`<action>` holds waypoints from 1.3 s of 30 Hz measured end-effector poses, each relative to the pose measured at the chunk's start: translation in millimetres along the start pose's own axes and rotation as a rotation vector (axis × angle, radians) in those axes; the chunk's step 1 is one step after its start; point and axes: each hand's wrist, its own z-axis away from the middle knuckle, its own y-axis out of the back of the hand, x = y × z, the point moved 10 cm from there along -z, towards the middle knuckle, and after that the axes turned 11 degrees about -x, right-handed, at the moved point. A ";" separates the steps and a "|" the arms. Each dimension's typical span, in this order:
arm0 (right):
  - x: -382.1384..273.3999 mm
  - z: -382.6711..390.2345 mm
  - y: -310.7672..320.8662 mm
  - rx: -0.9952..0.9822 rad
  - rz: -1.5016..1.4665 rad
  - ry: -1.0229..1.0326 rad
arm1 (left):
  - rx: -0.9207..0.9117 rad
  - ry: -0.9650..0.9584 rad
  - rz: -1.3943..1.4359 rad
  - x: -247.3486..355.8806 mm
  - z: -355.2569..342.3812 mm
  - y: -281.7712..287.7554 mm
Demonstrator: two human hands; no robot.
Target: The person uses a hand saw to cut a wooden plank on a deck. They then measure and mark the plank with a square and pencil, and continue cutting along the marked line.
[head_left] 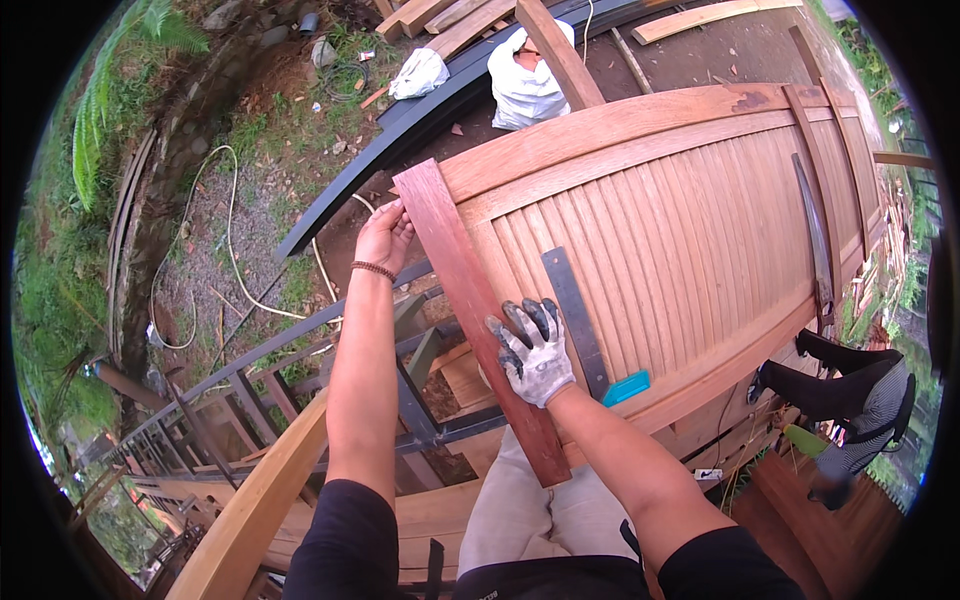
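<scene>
A reddish-brown wooden board [455,265] lies across the near left end of a slatted wooden door panel [690,200], its lower end projecting toward my legs. My left hand [385,238], bare with a beaded bracelet, has curled fingers closed at the board's far left edge; the fingertips are partly hidden. Farther down the board rests my right hand [537,355], in a white and dark-stained work glove, fingers spread and flat over it. Just right of the glove, a carpenter's square with a dark metal blade [577,320] and turquoise handle [627,388] lies on the slats.
A handsaw [815,230] lies across the panel's right part. A person in dark legwear [840,375] is at the right. Dark metal beams [350,190], white sacks [525,85] and stacked timber lie beyond the panel. A pale hose [233,210] snakes over ground at left; a light timber post [255,500] slants nearby.
</scene>
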 end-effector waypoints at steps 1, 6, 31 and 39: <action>0.4 -0.1 0.1 0.000 0.000 -0.001 | 0.002 -0.002 -0.002 -0.4 -0.5 -1.5; -0.2 -0.4 0.7 0.005 0.000 0.001 | 0.006 0.026 -0.072 -0.8 -1.5 1.1; -1.9 -2.0 4.6 0.014 -0.028 0.009 | 0.041 -0.086 0.045 1.3 -5.1 27.9; -3.6 -1.4 4.8 0.025 -0.006 0.018 | 0.266 -0.225 0.260 5.8 -3.9 66.3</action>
